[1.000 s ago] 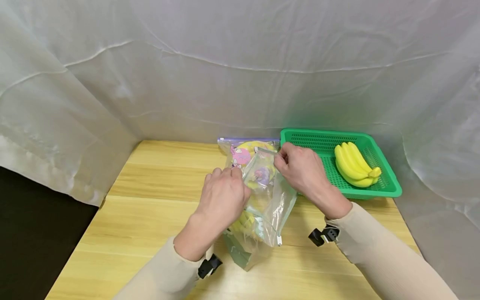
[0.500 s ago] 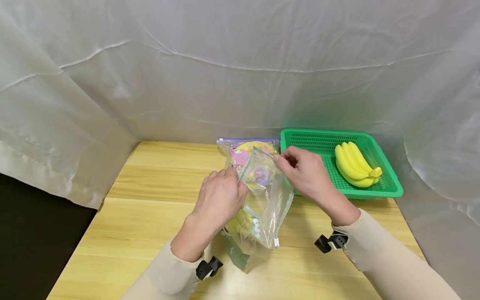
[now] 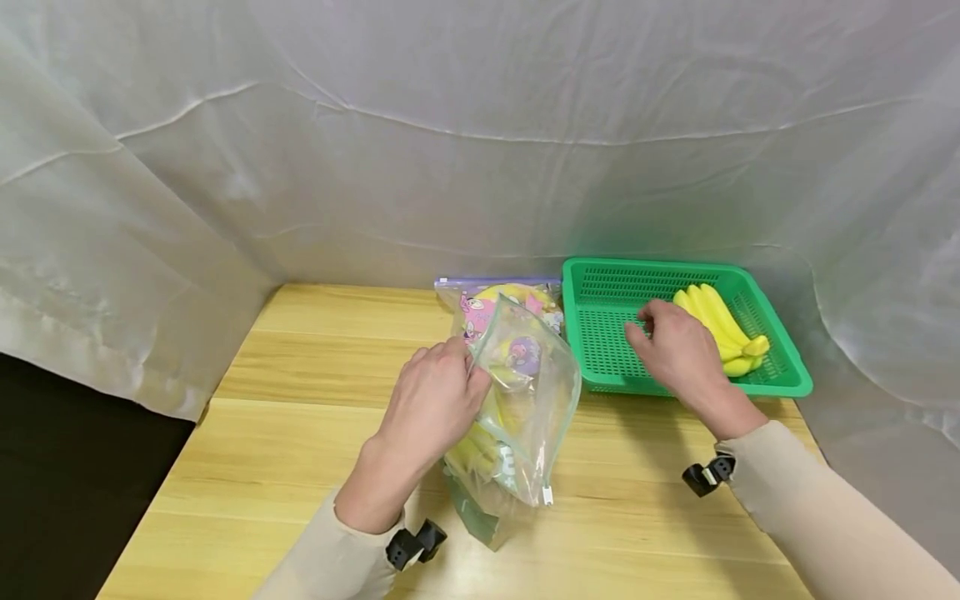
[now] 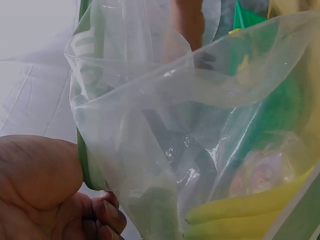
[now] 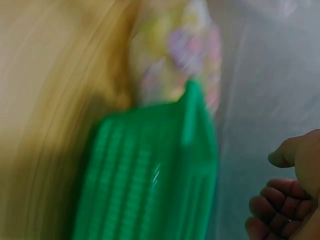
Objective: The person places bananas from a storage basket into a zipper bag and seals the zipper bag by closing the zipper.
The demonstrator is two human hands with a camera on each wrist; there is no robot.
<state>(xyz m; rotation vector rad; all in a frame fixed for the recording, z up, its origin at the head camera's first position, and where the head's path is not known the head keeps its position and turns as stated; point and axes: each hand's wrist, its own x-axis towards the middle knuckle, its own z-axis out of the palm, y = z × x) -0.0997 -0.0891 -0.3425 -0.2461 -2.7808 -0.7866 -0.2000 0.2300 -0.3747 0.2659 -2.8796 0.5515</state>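
My left hand [image 3: 437,398] grips the rim of a clear zip bag [image 3: 542,408] with a green edge and a white slider, its mouth spread open. Inside the bag lie yellow bananas [image 4: 245,212], seen through the plastic in the left wrist view. My right hand [image 3: 681,350] is over the green basket [image 3: 600,385], thumb and fingers apart and holding nothing, close to a bunch of bananas [image 3: 720,321] that it partly hides.
Behind the clear bag, a printed zip bag [image 3: 480,310] with a purple top lies on the wooden table [image 3: 315,358], beside the basket. A grey cloth [image 3: 480,167] hangs behind the table and at its sides.
My right hand has let go of the clear bag's rim and moved right over the basket. My left hand has kept its hold, while the bag's mouth has spread wider.
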